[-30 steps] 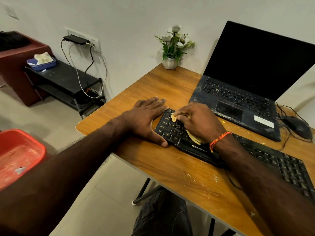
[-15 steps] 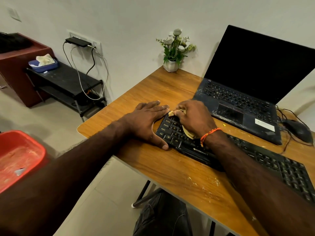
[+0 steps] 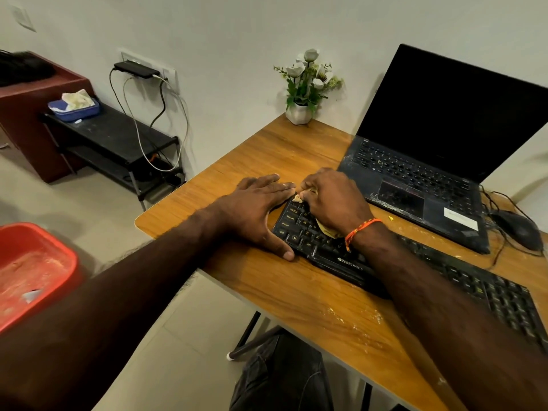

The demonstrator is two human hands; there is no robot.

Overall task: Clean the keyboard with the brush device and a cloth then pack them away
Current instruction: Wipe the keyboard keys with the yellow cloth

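The keyboard (image 3: 385,262) lies on the desk (image 3: 267,161), left hand (image 3: 258,212) flat with fingers together bracing its end, while the right hand (image 3: 332,200), fingers curled on the cloth (image 3: 326,229), has worked up to the top-left corner keys, so wiping continues.

A wood-grain table (image 3: 296,149), smooth with a low sheen and flecked with pale dusty smears along its near edge, carries a black plastic keyboard (image 3: 350,262) with matt keys. A yellowish cloth (image 3: 326,231), soft and crumpled, lies on the keys. The laptop (image 3: 415,185) has a glossy dark screen and a dusty, scuffed palm rest. A red plastic tub (image 3: 35,271) shows whitish residue.
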